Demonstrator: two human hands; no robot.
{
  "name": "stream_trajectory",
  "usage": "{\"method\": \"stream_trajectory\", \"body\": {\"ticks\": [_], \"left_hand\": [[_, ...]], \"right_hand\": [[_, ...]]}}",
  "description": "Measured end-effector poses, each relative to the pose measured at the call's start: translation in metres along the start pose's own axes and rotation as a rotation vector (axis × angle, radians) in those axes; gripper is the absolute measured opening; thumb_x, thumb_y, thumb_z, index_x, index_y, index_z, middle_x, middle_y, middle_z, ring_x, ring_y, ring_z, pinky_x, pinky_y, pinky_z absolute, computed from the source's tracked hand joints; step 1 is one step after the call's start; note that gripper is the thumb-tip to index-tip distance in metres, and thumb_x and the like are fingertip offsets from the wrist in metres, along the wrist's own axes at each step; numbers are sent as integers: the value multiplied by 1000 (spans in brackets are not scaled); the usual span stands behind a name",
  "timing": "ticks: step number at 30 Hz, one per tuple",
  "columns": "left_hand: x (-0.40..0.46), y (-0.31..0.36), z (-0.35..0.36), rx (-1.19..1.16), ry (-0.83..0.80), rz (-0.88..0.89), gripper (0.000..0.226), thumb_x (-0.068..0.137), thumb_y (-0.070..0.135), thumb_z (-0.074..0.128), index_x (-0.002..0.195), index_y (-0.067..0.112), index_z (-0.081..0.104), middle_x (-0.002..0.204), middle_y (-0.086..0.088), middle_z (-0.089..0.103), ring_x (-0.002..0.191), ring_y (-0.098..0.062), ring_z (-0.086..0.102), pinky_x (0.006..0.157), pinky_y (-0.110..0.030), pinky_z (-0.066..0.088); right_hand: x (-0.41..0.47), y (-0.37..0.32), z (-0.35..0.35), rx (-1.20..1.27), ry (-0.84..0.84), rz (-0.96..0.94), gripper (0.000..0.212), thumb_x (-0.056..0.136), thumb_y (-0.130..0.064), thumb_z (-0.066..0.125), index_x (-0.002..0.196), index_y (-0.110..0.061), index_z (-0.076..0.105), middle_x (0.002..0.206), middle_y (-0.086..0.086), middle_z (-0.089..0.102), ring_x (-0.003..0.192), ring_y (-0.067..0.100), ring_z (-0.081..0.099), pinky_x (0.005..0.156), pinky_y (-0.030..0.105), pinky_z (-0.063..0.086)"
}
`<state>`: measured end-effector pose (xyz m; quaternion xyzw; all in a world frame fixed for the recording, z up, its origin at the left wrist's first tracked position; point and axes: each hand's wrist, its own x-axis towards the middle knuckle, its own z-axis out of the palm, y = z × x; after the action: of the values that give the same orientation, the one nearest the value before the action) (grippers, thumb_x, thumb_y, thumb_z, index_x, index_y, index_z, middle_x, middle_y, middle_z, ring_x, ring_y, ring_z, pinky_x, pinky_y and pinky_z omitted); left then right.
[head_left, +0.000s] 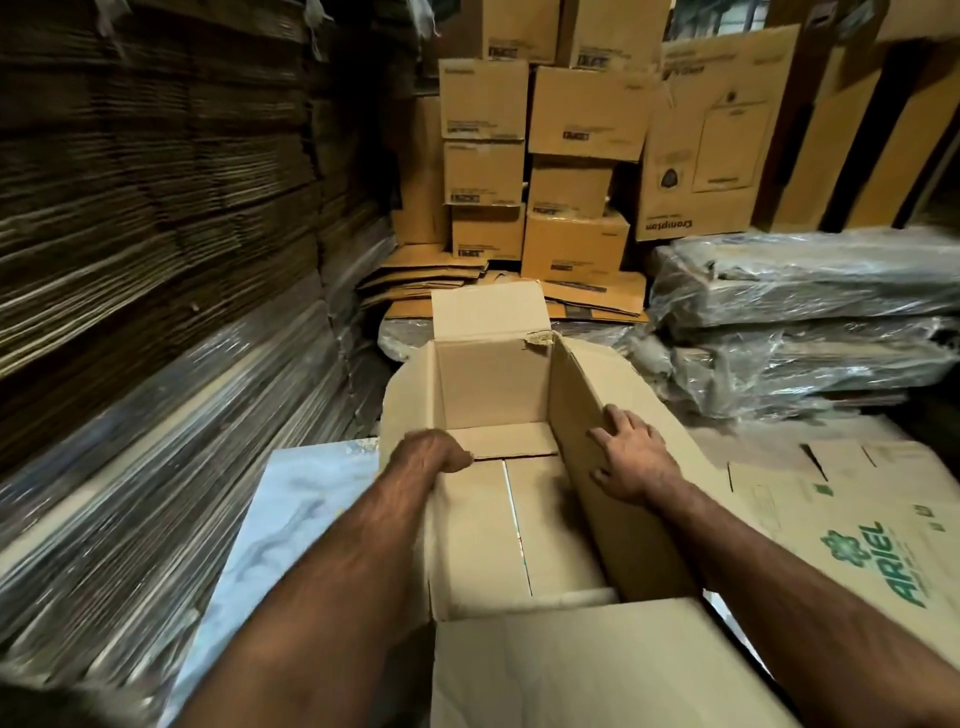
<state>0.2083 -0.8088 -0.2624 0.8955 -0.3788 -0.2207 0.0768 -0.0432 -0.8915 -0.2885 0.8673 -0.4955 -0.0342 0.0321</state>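
Squaring the open carton (493, 384), with left hand (431, 453) seemingly curled over its left wall, right hand (629, 457) spread flat against its right wall. Next calls for folding flaps inward.

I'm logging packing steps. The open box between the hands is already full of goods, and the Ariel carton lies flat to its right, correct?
No. The head view shows the open box empty, its bottom flaps bare. The left hand and right hand are on its walls, and the Ariel carton does lie flat to its right.
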Motion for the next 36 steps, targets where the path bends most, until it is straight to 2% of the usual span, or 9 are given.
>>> {"method": "stream_trajectory", "body": {"ticks": [3,6,11,21,25,28,30,33,36], "left_hand": [[9,-13,18,-157,34,-106,70,82,45,67,138,8,47,139,-9,56,123,-30,57,99,-33,46],[8,-23,26,-366,10,-150,44,87,25,58,127,6,59,128,-13,62,116,-31,60,96,-33,50],[2,-24,32,-645,5,-110,33,94,12,53,123,-1,59,118,-16,61,113,-33,58,81,-33,44],[-10,-29,31,-803,76,-95,31,88,8,57,117,-4,61,103,-15,63,91,-29,60,78,-30,48],[-19,-33,29,-850,106,-77,24,89,8,58,112,1,62,102,-14,62,87,-27,57,76,-29,45],[-24,-31,25,-890,126,-51,16,88,7,58,105,7,59,100,-11,62,88,-27,58,76,-29,47],[-25,-29,18,-909,158,-15,24,85,5,57,108,4,63,100,-12,67,87,-28,62,75,-30,51],[-30,-22,2,-918,211,97,25,81,4,57,102,11,68,93,-9,70,81,-27,64,70,-30,52],[-37,-12,-16,-936,254,191,33,81,8,57,108,22,69,102,-5,72,89,-26,66,82,-38,57]], "right_hand": [[0,3,2,27,3,-1,68,88,-48,60,148,-26,36,160,14,12,145,32,19,118,43,25],[0,4,4,62,15,-5,71,86,-47,63,148,-24,36,160,14,12,145,31,20,119,41,25],[-1,6,6,95,24,-3,74,86,-45,65,149,-22,35,160,14,15,145,31,22,119,39,26],[-6,6,1,108,69,30,84,85,-46,64,153,-21,22,153,18,22,139,34,30,116,43,30],[-14,5,-3,228,129,289,94,82,-44,68,152,-18,9,140,18,36,130,36,39,105,53,36],[-14,7,-8,374,68,415,73,84,-30,67,140,-4,28,132,25,47,122,42,48,100,50,46],[-13,8,-17,460,78,406,56,85,-19,63,130,0,35,125,26,54,116,43,54,95,46,49],[-13,6,-40,529,167,419,44,86,-12,61,123,0,41,119,25,58,112,42,58,90,42,49],[-15,-4,-60,553,300,399,38,88,-11,61,120,0,44,114,27,61,107,44,60,87,43,49]]}}
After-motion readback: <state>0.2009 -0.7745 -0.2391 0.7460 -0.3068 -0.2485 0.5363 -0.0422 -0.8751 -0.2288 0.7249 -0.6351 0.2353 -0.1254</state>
